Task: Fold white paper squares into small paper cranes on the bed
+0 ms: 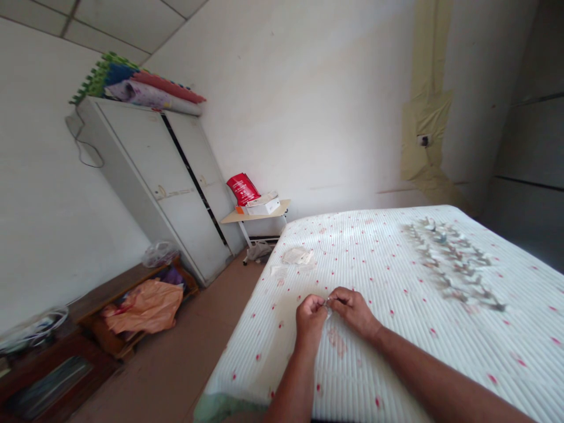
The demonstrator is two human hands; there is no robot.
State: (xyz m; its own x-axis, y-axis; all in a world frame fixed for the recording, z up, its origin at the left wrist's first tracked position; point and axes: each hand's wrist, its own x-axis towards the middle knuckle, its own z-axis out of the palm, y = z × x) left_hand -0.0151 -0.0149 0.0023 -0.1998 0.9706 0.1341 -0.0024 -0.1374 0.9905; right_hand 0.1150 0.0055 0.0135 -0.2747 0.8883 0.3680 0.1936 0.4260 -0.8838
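Over the bed, my left hand (310, 317) and my right hand (353, 309) meet fingertip to fingertip. Both pinch a small piece of folded paper (328, 313), pale with some grey; the fingers cover most of it. Further right on the bed, several small folded paper figures (458, 258) stand in rows, shaped like paper cranes. Beyond my hands, towards the far left edge, lies a flat pile of thin pale paper sheets (298, 256).
A quilted white bedcover (374, 264) with red dots lies under everything. A small table (255, 216) holds a red bag (243, 189) and a white box (264, 205). A grey cabinet (154, 170) and a low wooden bench (118, 288) with an orange plastic bag (145, 305) stand left.
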